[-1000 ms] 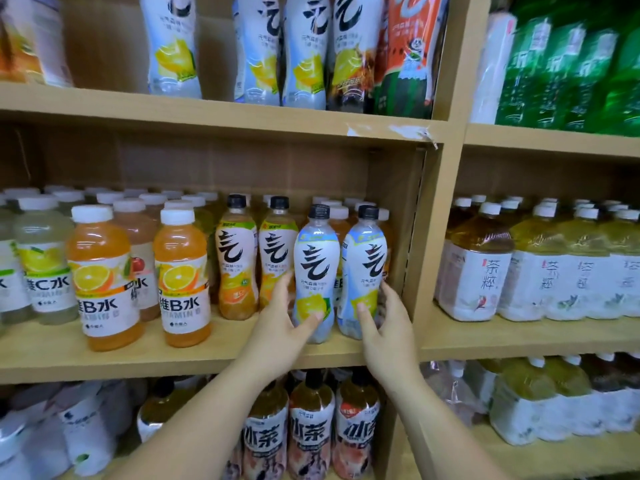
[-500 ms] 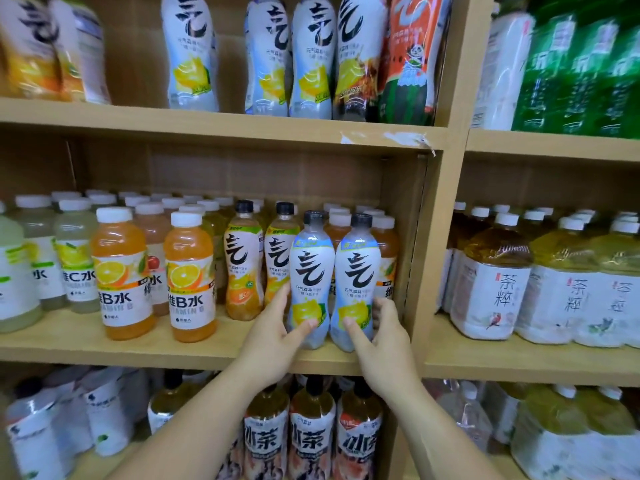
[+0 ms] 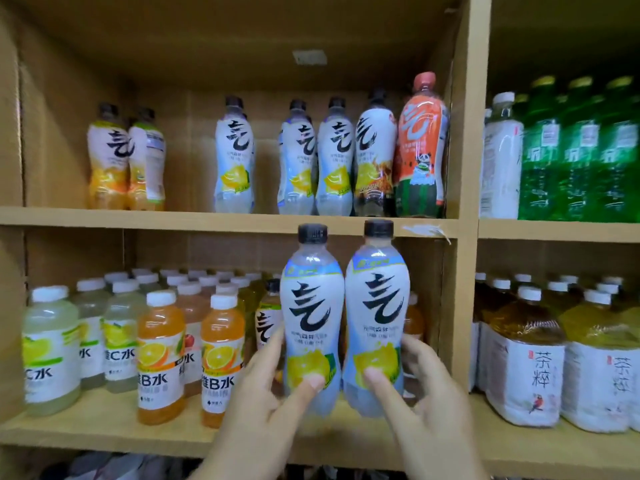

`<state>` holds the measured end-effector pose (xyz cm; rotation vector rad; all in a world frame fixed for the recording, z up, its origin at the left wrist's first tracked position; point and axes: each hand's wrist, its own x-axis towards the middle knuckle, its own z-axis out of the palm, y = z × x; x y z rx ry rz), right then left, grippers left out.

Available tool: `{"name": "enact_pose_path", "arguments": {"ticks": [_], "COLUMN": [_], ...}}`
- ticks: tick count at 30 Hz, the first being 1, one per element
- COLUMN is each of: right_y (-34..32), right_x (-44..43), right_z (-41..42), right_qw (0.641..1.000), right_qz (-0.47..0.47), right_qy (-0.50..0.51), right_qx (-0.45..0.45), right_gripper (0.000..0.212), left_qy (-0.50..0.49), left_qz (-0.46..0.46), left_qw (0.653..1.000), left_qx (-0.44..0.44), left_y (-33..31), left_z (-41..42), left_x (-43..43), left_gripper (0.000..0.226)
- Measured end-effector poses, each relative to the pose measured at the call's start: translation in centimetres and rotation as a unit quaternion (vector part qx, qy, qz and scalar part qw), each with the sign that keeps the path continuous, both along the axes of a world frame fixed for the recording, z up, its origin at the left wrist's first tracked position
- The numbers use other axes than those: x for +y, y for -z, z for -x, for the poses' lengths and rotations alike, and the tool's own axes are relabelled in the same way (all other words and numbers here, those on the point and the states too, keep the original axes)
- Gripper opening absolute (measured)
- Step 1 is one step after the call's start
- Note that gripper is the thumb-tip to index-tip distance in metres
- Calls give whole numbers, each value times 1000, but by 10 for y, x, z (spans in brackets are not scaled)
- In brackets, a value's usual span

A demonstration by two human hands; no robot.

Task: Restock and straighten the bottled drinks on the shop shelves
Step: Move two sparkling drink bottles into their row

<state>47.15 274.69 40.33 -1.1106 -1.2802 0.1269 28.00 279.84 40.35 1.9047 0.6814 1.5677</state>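
Two pale blue lemon sparkling-water bottles with black caps are lifted side by side in front of the middle shelf [image 3: 104, 431]. My left hand [image 3: 263, 400] grips the left bottle [image 3: 311, 306] near its base, thumb on the lemon picture. My right hand [image 3: 419, 403] grips the right bottle [image 3: 377, 303] the same way. Their caps reach the edge of the upper shelf [image 3: 138, 216]. On that upper shelf stand matching lemon bottles [image 3: 235, 157], with gaps between them.
Orange vitamin-water bottles [image 3: 161, 358] and pale green ones [image 3: 50, 348] fill the middle shelf's left. An orange watermelon bottle [image 3: 420, 147] stands at the upper shelf's right end by the wooden upright [image 3: 465, 202]. Tea packs [image 3: 524, 362] and green bottles [image 3: 575, 150] occupy the right bay.
Both hands have closed round the two lemon bottles and lifted them off the middle shelf toward me and upward. The camera has tilted up, revealing the upper shelf.
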Motion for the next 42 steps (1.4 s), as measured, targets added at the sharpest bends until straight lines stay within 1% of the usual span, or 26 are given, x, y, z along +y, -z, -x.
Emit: {"name": "enact_pose_path", "arguments": {"ticks": [1,3,6,8,10,12,14,15,17,18,20,21,22,25,27,29,31,33,35,37,39,42], "right_y": [-18,-56,-113,-149,-184,-215,-237,-244,-250,-250,-245,-242,-239,-232,-231,-231,-231,-230,-229,-231,-233,-234], "right_x": [-4,-10,-13,-6,7,21,38,47,62,67,78,84,89,102,108,110,111,112,117,123,126,129], "right_z": [4,12,22,24,25,27,27,27,25,24,21,20,19,17,15,14,15,15,16,17,17,16], "right_qw": [1000,998,993,990,988,985,984,984,987,988,989,990,990,989,986,978,965,953,941,930,924,922], "right_qz": [-14,-45,-99,-127,-143,-151,-136,-124,-94,-78,-49,-35,-25,-4,5,4,-4,-12,-13,-5,4,6], "right_qy": [-14,-30,-53,-38,-12,25,49,56,65,67,66,67,70,89,111,147,185,213,241,270,285,292], "right_qx": [-5,-18,-32,-50,-62,-82,-108,-115,-116,-115,-120,-122,-124,-122,-126,-150,-185,-214,-235,-249,-255,-253], "right_gripper": [55,55,37,33,37,38,24,20,26,30,29,29,32,45,47,50,51,48,48,52,55,58], "left_qy": [-3,2,13,13,0,-7,18,22,5,-13,-43,-53,-62,-95,-116,-122,-111,-87,-81,-97,-129,-163], "left_qz": [-35,-90,-158,-187,-189,-163,-119,-98,-64,-54,-44,-38,-32,-8,-6,-4,3,4,-4,-25,-46,-76], "left_qw": [999,996,986,981,981,986,992,995,996,996,993,992,990,983,975,970,969,977,981,984,980,970], "left_qx": [10,15,41,52,47,40,23,24,54,70,98,110,120,156,192,210,219,197,173,148,147,162], "left_y": [-17,-57,-120,-159,-193,-222,-242,-247,-253,-254,-255,-254,-255,-254,-256,-259,-261,-259,-255,-254,-253,-252], "left_z": [6,15,26,31,34,32,28,27,26,25,23,22,19,12,10,10,12,13,14,14,13,14], "left_x": [-5,-16,-22,-16,0,18,40,51,72,82,98,105,111,115,121,131,135,143,147,149,147,143], "left_gripper": [71,62,51,45,38,32,32,32,34,42,65,71,71,47,40,42,54,63,59,63,68,62]}}
